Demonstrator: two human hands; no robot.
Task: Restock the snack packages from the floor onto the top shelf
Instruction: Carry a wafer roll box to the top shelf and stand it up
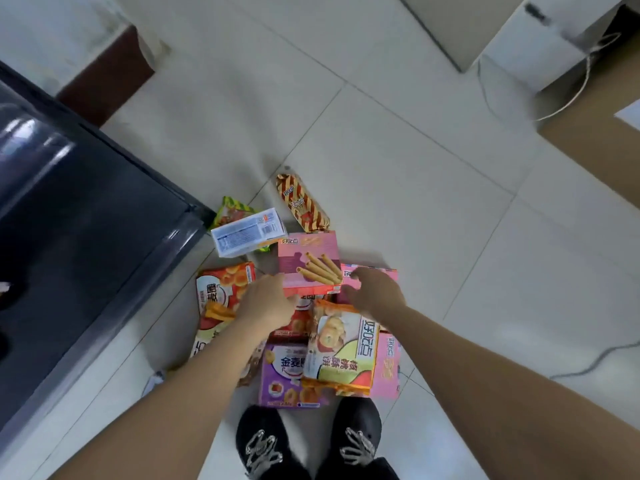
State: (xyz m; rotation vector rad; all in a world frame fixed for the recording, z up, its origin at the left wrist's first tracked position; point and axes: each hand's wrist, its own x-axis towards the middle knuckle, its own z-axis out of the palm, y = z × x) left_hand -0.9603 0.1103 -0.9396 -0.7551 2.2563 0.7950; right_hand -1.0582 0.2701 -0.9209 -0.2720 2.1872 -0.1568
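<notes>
So, where do the snack packages lie?

All on the tiled floor (415,202), heaped just ahead of the person's black shoes (263,441). On top at the far side lies a pink box (309,263) printed with rolled wafers, flat and face up.

And the hands?

Apart, one at each side of that pink box. The left hand (266,299) touches its near left corner, but blur hides whether the fingers grip. The right hand (372,289) has its fingers spread and loose at the box's right edge, over a second pink box (347,271).

What else is in the heap?

A red-orange box (221,289) lies to the left. Nearer the shoes a yellow-green bag (343,351) lies across a purple box (284,375). Beyond the pink box, a white box (247,232) rests on a green packet (230,211), and a striped brown packet (302,201) lies alone.

Anything crowding it?

A dark glossy cabinet (86,220) stands close on the left. A cardboard box (595,116) sits well apart at the far right.
</notes>
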